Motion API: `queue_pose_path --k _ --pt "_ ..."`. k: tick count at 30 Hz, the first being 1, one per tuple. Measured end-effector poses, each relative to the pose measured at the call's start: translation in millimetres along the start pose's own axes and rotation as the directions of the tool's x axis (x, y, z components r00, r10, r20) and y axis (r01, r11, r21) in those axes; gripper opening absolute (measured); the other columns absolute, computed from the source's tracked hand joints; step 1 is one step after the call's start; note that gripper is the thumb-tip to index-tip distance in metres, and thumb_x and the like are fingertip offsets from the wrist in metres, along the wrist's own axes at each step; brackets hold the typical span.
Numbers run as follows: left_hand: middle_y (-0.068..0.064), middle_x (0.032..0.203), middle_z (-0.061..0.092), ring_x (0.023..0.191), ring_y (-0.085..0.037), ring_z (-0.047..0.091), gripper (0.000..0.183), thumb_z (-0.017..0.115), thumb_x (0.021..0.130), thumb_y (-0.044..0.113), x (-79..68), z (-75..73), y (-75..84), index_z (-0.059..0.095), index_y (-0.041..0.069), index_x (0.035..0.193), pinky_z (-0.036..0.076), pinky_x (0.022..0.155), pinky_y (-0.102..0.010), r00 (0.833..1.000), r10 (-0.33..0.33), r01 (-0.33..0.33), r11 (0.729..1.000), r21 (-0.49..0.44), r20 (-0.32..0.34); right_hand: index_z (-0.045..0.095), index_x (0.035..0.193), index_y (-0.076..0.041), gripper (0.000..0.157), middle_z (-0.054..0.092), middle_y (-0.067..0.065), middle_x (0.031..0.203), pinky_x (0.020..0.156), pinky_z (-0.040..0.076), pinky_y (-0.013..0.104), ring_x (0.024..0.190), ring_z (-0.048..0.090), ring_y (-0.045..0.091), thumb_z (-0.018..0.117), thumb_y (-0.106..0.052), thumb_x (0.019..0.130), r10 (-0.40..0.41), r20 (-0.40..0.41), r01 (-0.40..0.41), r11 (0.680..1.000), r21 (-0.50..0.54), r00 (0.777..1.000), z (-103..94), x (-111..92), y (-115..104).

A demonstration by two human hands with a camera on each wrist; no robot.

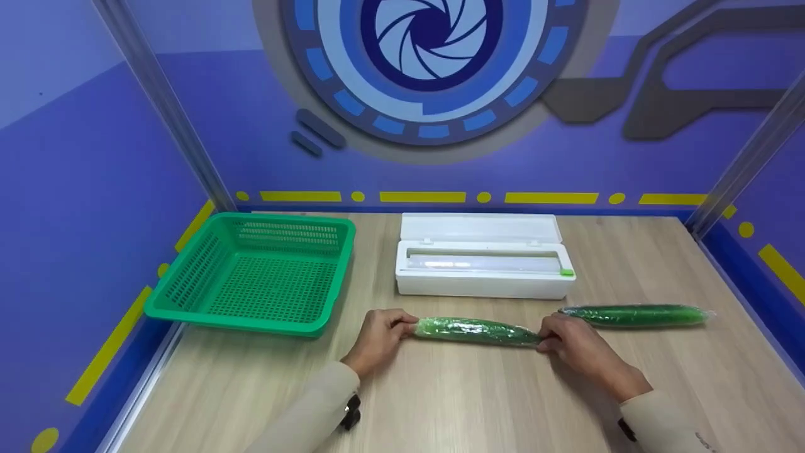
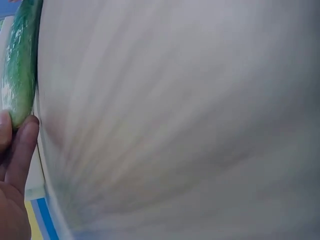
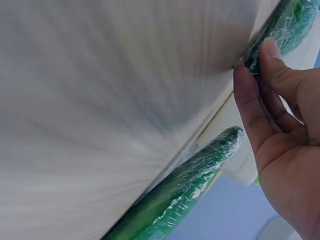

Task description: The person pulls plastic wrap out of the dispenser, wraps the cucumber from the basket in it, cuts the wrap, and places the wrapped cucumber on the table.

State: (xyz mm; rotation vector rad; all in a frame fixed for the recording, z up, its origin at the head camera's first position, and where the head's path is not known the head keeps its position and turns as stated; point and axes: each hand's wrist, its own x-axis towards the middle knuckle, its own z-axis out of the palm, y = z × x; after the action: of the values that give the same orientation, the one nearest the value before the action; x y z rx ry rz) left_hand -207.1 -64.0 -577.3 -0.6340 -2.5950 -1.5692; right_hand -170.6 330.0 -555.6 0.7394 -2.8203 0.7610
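A cucumber (image 1: 477, 331) wrapped in clear film lies crosswise in front of me, its paler end to the left. My left hand (image 1: 380, 338) pinches the film at that pale end between thumb and fingers. At the darker right end, my right hand (image 1: 580, 350) pinches the bunched film; the right wrist view shows thumb and fingertips meeting on the crinkled wrap. A second film-wrapped cucumber (image 1: 641, 316) lies to the right, just beyond the right hand, which overlaps its left tip in the head view.
Behind the cucumber stands a white cling film box (image 1: 484, 287), lid raised, with a film roll (image 1: 484, 263) inside and a green slider (image 1: 566, 272) at its right. A green perforated basket (image 1: 327, 328) sits at the left. Blue panels (image 1: 352, 173) wall in the wooden table (image 1: 465, 402).
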Motion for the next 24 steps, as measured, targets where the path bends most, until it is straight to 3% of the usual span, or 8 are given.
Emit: queue_pose_path --k 3,7,11,16,24 --pt "-0.006 0.105 0.080 0.100 -0.020 0.075 0.012 0.079 0.095 0.009 -1.4 1.3 2.1 0.082 0.003 0.105 0.060 0.088 -0.034 0.999 0.031 -0.032 0.995 0.093 0.012 0.069 0.085 -0.013 0.021 0.061 -0.009 0.085 0.068 0.054 0.034 0.079 0.059 0.008 0.086 -0.001 0.086 -0.044 -0.004 0.044 0.998 -0.038 0.999 -0.7 -1.2 -1.1" --pt "-0.006 0.111 0.077 0.104 -0.020 0.073 0.025 0.087 0.089 0.016 -2.3 1.8 4.6 0.082 0.003 0.109 0.059 0.091 -0.034 1.000 0.026 -0.028 0.986 0.164 0.017 0.067 0.087 -0.013 0.022 0.058 -0.006 0.088 0.067 0.052 0.033 0.079 0.055 0.009 0.087 -0.004 0.086 -0.031 0.040 0.033 0.998 -0.048 0.999 -1.6 -2.0 -2.9" --pt "-0.003 0.105 0.075 0.100 -0.017 0.071 0.016 0.086 0.088 0.013 -0.6 1.7 4.9 0.084 0.004 0.102 0.059 0.088 -0.032 0.999 0.046 -0.039 0.977 0.211 -0.025 0.064 0.088 -0.015 0.027 0.053 -0.006 0.090 0.068 0.051 0.032 0.079 0.052 0.009 0.089 -0.004 0.085 -0.031 0.055 0.035 0.997 -0.064 0.998 0.3 -0.5 -4.5" --pt "0.002 0.090 0.077 0.086 -0.010 0.072 0.006 0.086 0.087 0.007 2.7 0.8 3.4 0.085 0.006 0.093 0.059 0.078 -0.028 0.996 0.070 -0.060 0.986 0.158 -0.059 0.063 0.089 -0.016 0.028 0.056 -0.007 0.088 0.067 0.051 0.035 0.078 0.052 0.009 0.088 -0.003 0.085 -0.072 0.046 0.076 0.992 -0.103 0.996 1.7 1.5 -3.9" --pt "0.002 0.095 0.081 0.090 -0.012 0.076 0.010 0.084 0.089 0.003 1.6 -3.4 3.7 0.086 0.007 0.098 0.060 0.082 -0.030 0.997 0.066 -0.063 0.996 0.060 -0.034 0.065 0.096 -0.011 0.023 0.063 -0.005 0.090 0.070 0.054 0.035 0.081 0.059 0.010 0.083 0.000 0.089 -0.032 0.051 0.035 0.997 -0.075 0.998 -0.6 1.6 -0.6"
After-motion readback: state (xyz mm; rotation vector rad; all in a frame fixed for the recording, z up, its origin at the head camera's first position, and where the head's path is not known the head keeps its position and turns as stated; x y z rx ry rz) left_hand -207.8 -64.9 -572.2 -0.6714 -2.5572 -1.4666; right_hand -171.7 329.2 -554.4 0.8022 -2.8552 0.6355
